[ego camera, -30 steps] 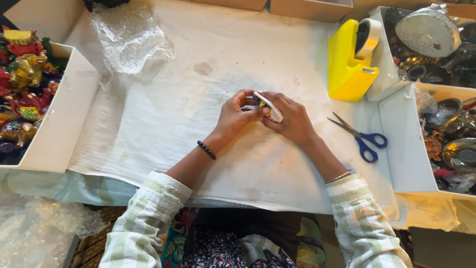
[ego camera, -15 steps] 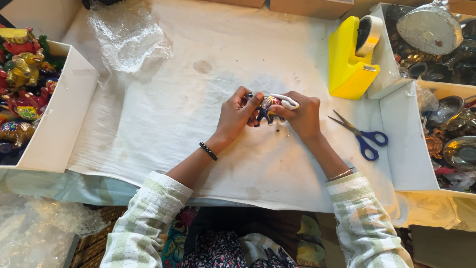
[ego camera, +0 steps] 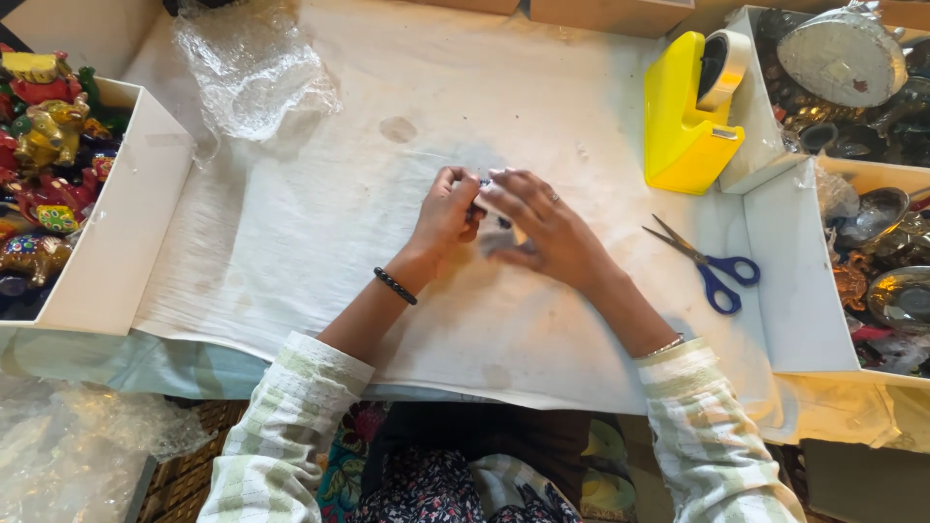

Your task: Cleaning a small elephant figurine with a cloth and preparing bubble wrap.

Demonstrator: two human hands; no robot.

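Two hands are closing together around one small, mostly hidden dark object.
The left hand (ego camera: pixel 448 211) is pinching it while the right hand (ego camera: pixel 542 225) is covering it, mid-counter (ego camera: pixel 320 232); blue-handled scissors (ego camera: pixel 705 263) and yellow tape dispenser (ego camera: pixel 690 108) are lying nearby.

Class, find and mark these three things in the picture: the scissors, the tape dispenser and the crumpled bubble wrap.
blue-handled scissors (ego camera: pixel 708 265): head view, near the pivot, where blades meet handles.
yellow tape dispenser (ego camera: pixel 681 124): head view, middle of its yellow body.
bubble wrap (ego camera: pixel 250 68): head view, centre of the crumpled sheet.
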